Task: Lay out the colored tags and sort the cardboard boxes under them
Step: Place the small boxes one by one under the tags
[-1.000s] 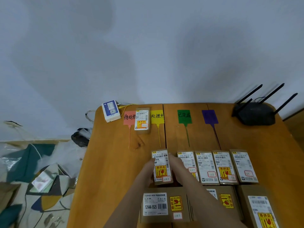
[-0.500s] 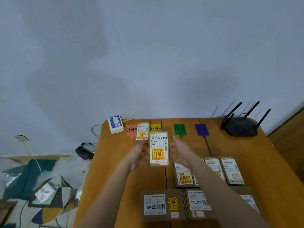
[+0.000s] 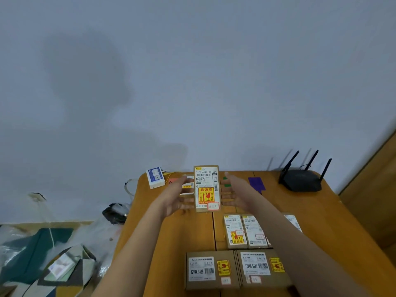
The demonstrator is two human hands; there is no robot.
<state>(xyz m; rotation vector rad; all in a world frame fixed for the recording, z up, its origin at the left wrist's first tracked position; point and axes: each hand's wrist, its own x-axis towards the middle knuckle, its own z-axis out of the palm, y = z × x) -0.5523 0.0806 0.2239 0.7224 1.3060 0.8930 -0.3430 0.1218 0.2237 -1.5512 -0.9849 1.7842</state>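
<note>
I hold a small cardboard box with a white shipping label and a yellow fragile sticker over the far part of the wooden table. My left hand grips its left side and my right hand its right side. It hides the yellow tag. A pink tag, a green tag and a purple tag show partly beside my hands. Another small box lies behind my left fingers. More small boxes lie in a row near me, with two larger boxes in front.
A black router with antennas stands at the table's far right. A white and blue device with cables sits at the far left corner. The floor on the left holds a black bag and patterned fabric. A wall stands directly behind the table.
Both hands lifted the small box out of the near row and carried it away from me toward the tags. The view tilted up, showing more wall.
</note>
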